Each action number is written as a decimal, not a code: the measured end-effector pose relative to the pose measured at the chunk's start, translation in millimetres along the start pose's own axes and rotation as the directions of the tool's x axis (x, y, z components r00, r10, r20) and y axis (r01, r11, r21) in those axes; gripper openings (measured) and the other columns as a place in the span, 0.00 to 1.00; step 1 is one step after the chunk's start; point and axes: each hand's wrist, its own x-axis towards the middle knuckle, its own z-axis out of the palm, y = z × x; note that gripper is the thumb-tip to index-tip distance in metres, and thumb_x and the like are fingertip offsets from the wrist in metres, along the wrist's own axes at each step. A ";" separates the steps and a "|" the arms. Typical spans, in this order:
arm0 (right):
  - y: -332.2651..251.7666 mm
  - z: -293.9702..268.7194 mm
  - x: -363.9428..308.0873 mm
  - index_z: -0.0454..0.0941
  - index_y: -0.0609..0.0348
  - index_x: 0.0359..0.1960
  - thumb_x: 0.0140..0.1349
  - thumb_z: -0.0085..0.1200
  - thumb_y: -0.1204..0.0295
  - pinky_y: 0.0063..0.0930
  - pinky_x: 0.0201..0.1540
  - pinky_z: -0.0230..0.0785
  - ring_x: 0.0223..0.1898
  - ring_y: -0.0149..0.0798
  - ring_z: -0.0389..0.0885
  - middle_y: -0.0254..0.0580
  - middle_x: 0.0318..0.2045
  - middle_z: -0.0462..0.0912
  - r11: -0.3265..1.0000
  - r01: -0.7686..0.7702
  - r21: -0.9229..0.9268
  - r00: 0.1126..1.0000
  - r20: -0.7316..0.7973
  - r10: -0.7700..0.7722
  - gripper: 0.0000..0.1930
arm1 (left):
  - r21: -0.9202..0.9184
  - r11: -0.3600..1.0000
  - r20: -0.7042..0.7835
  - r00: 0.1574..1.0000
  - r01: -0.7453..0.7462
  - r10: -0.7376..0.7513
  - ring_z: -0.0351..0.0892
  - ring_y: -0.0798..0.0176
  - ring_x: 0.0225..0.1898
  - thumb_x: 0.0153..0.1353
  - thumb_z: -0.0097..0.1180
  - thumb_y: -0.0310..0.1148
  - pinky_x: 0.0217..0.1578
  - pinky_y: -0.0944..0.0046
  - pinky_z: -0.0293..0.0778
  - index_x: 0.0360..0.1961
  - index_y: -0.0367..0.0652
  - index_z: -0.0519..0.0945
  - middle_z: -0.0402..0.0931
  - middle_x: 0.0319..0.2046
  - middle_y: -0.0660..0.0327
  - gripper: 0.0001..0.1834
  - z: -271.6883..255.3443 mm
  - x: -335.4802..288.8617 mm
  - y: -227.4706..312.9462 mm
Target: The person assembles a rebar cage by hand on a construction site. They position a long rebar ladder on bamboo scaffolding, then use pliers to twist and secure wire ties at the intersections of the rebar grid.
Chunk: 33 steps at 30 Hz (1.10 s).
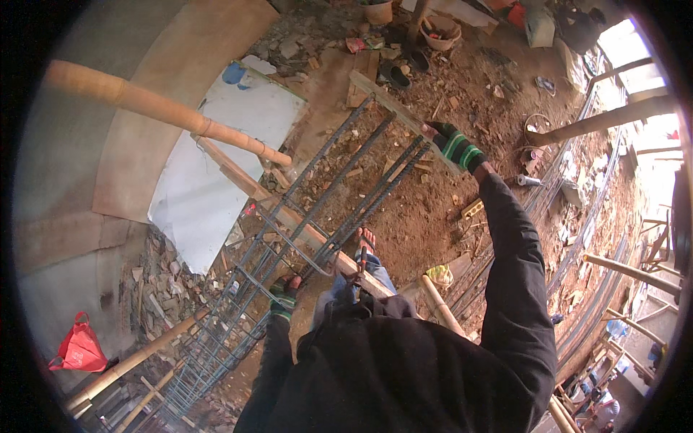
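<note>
A rebar cage (238,317) of long ribbed bars and square stirrups slants from lower left to upper middle. Its bar ends rest across a far wooden board (393,108) and a nearer wooden beam (312,234). My right hand (456,144), in a black and green striped glove, is closed around the far board beside the bar ends. Low on the left, my left hand (283,294), gloved alike, is closed at the cage's side bars; some of its fingers are hidden. A dark tool (362,261) with a narrow handle shows by the near beam, in front of my waist.
A bamboo pole (166,105) juts in from the upper left over a white sheet (216,155). Rubble (162,292) lines the wall by a red bag (81,348). Loose rebar (577,245) runs along the right. Buckets (440,35) stand at the back.
</note>
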 end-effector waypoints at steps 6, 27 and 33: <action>-6.6 -2.1 -6.5 0.75 0.61 0.60 0.64 0.42 0.32 0.39 0.52 0.71 0.47 0.44 0.79 0.49 0.46 0.81 0.995 -0.064 0.079 0.998 -0.012 0.065 0.43 | -0.003 0.999 -0.028 0.998 -0.051 0.051 0.78 0.65 0.32 0.58 0.69 0.47 0.38 0.61 0.74 0.36 0.37 0.84 0.82 0.30 0.62 0.21 1.1 -5.5 8.0; 28.3 -10.6 28.5 0.80 0.63 0.51 0.65 0.41 0.32 0.43 0.37 0.73 0.31 0.46 0.80 0.49 0.31 0.82 0.990 -0.070 -0.122 0.994 -0.089 0.060 0.41 | -0.051 0.981 -0.096 0.979 -0.188 0.182 0.79 0.65 0.33 0.59 0.68 0.44 0.38 0.60 0.74 0.35 0.38 0.84 0.82 0.30 0.62 0.17 12.6 -1.4 -24.7; 37.5 -3.3 35.3 0.80 0.62 0.41 0.65 0.38 0.30 0.40 0.35 0.70 0.28 0.43 0.77 0.43 0.24 0.77 0.999 0.029 0.013 0.989 -0.146 -0.027 0.41 | -0.110 0.994 -0.090 0.996 -0.016 0.006 0.78 0.66 0.33 0.59 0.68 0.45 0.38 0.62 0.73 0.34 0.38 0.84 0.81 0.29 0.63 0.18 12.0 -4.7 -18.5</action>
